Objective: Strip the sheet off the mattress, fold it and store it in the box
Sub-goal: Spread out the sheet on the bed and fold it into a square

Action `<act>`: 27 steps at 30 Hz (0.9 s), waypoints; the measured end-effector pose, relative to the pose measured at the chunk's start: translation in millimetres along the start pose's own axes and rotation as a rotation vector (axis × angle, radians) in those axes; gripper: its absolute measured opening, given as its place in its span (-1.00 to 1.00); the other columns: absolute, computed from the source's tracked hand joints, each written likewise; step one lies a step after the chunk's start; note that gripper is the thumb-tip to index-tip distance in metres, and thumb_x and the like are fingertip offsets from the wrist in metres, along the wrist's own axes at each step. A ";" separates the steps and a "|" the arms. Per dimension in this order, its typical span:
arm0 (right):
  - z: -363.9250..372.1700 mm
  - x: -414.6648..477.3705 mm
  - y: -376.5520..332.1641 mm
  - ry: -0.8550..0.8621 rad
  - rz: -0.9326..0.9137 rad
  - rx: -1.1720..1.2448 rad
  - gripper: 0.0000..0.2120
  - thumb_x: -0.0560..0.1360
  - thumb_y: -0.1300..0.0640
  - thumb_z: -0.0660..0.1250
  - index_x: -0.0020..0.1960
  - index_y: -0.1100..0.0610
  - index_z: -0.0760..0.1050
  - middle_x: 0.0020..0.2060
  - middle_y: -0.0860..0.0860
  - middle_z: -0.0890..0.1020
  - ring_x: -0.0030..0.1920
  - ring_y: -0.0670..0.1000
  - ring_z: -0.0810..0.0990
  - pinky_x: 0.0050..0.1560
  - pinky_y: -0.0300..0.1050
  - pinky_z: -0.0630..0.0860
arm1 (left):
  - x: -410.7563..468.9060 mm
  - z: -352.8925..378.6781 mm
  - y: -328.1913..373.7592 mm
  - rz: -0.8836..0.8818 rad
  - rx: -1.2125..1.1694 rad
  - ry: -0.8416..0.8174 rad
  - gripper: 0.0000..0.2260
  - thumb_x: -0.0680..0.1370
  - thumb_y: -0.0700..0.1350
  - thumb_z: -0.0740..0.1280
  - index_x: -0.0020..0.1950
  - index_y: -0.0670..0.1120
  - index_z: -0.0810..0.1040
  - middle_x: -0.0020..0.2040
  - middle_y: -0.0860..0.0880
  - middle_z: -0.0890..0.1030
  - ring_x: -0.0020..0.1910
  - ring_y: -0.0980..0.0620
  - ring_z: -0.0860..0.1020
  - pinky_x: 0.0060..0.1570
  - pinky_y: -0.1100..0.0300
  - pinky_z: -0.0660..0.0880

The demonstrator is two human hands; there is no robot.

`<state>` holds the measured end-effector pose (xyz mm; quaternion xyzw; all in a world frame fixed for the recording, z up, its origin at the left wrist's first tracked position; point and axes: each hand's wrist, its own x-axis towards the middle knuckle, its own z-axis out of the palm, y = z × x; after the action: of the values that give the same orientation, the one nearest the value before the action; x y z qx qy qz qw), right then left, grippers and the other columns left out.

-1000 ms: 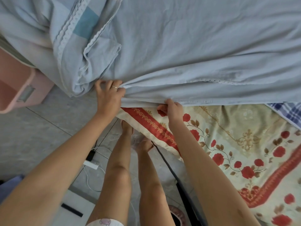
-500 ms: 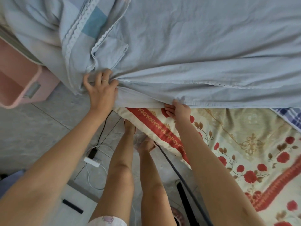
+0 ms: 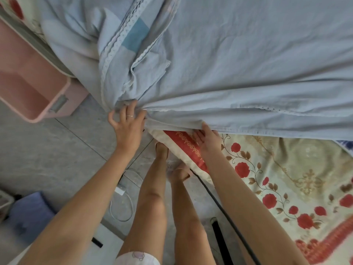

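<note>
Pale blue sheet [image 3: 248, 54] lies loose, partly doubled over on the floral mattress [image 3: 286, 178]. Left hand [image 3: 128, 129] presses its bunched corner with spread fingers; right hand [image 3: 208, 140] pinches the hem. Folding looks unfinished, and the pink box [image 3: 28, 83] stands open nearby.

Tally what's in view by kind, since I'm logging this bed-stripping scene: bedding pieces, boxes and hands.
Bedding pieces: 3 (blue sheet, floral mattress, checked cloth)
Boxes: 1 (pink box)
Hands: 2 (left hand, right hand)
Total: 6
</note>
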<state>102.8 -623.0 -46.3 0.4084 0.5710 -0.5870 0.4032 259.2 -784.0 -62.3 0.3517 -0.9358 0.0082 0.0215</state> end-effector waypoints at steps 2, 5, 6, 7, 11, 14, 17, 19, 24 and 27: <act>16.9 -5.4 11.2 -0.084 0.049 -0.038 -0.89 0.52 0.22 0.36 -0.03 0.24 0.45 0.00 0.16 0.62 -0.08 0.03 0.65 -0.02 -0.15 0.61 | -5.1 2.6 -8.8 -0.064 0.020 0.022 -0.89 0.50 -0.08 0.32 0.01 0.06 0.53 0.29 0.00 0.46 0.25 -0.04 0.32 0.23 -0.07 0.06; 40.4 -5.9 20.6 -0.105 0.079 -0.134 -0.88 0.50 0.21 0.39 -0.05 0.25 0.48 -0.03 0.17 0.65 -0.09 0.02 0.67 -0.04 -0.16 0.62 | 3.6 6.4 -15.5 -0.089 -0.007 0.050 -0.94 0.49 -0.05 0.32 -0.05 0.05 0.54 0.24 0.00 0.47 0.25 -0.05 0.31 0.21 -0.06 0.07; 45.8 -4.7 19.8 -0.094 0.084 -0.171 -0.89 0.50 0.21 0.39 -0.06 0.24 0.50 -0.07 0.15 0.66 -0.11 0.01 0.67 -0.05 -0.17 0.62 | 8.8 6.6 -14.9 -0.080 -0.021 0.052 -0.95 0.48 -0.05 0.33 -0.09 0.04 0.55 0.22 0.00 0.48 0.24 -0.05 0.31 0.19 -0.05 0.08; 50.4 -3.0 19.5 -0.083 0.094 -0.209 -0.90 0.49 0.21 0.38 -0.07 0.24 0.51 -0.12 0.13 0.67 -0.13 -0.01 0.67 -0.09 -0.19 0.63 | 11.1 7.2 -15.0 -0.072 -0.032 0.056 -0.97 0.46 -0.05 0.34 -0.12 0.03 0.55 0.19 -0.01 0.49 0.22 -0.04 0.31 0.18 -0.04 0.09; 55.2 -0.7 13.1 -0.050 0.133 -0.300 -0.98 0.51 0.29 0.26 -0.10 0.23 0.45 -0.23 0.11 0.63 -0.28 -0.05 0.64 -0.17 -0.19 0.63 | 5.7 0.0 -19.6 -0.016 -0.063 0.059 -0.97 0.42 -0.11 0.38 -0.22 -0.04 0.57 0.03 -0.01 0.54 0.14 -0.01 0.32 0.13 0.02 0.09; 55.0 -4.2 10.4 -0.030 0.128 -0.348 -0.96 0.53 0.30 0.23 -0.10 0.22 0.39 -0.27 0.10 0.59 -0.29 -0.03 0.62 -0.18 -0.19 0.63 | -8.5 -2.2 -26.9 0.021 -0.048 0.051 -0.93 0.43 -0.13 0.39 -0.26 -0.05 0.57 -0.08 0.02 0.54 0.05 0.02 0.36 0.10 0.02 0.11; 58.4 -8.2 6.4 -0.009 0.114 -0.375 -0.95 0.54 0.32 0.19 -0.11 0.24 0.37 -0.29 0.11 0.56 -0.32 -0.01 0.60 -0.22 -0.18 0.61 | -10.6 1.6 -23.9 0.005 -0.092 -0.002 -0.90 0.46 -0.17 0.32 -0.26 -0.08 0.56 -0.10 0.01 0.54 0.04 0.02 0.37 0.11 0.02 0.14; 58.5 -7.1 4.1 0.007 0.126 -0.387 -0.94 0.53 0.36 0.17 -0.11 0.26 0.36 -0.30 0.14 0.55 -0.33 0.02 0.60 -0.27 -0.17 0.61 | -12.1 5.1 -21.4 -0.025 -0.106 -0.004 -0.87 0.47 -0.19 0.26 -0.25 -0.10 0.55 -0.14 0.00 0.54 0.01 0.01 0.39 0.11 0.02 0.16; 51.6 -4.6 2.3 0.010 0.095 -0.577 -0.80 0.51 0.43 0.15 -0.24 0.22 0.34 -0.36 0.14 0.54 -0.38 0.01 0.57 -0.20 -0.13 0.64 | -23.0 11.4 -24.2 0.027 -0.087 -0.109 -0.92 0.41 -0.26 0.39 -0.25 -0.13 0.54 -0.22 -0.04 0.54 -0.13 -0.07 0.46 -0.02 0.03 0.29; 41.9 -14.0 -12.0 -0.140 0.215 -1.038 -0.75 0.56 0.27 0.21 -0.30 0.24 0.38 -0.52 0.07 0.53 -0.63 -0.07 0.48 -0.62 -0.26 0.41 | -32.0 14.2 -20.1 0.193 -0.119 -0.329 -0.83 0.22 -0.26 0.55 -0.32 -0.13 0.59 -0.21 -0.05 0.59 -0.21 -0.09 0.55 -0.14 0.03 0.43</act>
<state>95.5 -664.5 -28.4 0.1715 0.7128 -0.2088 0.6473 295.9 -778.5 -77.9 0.2549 -0.9550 -0.1025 -0.1119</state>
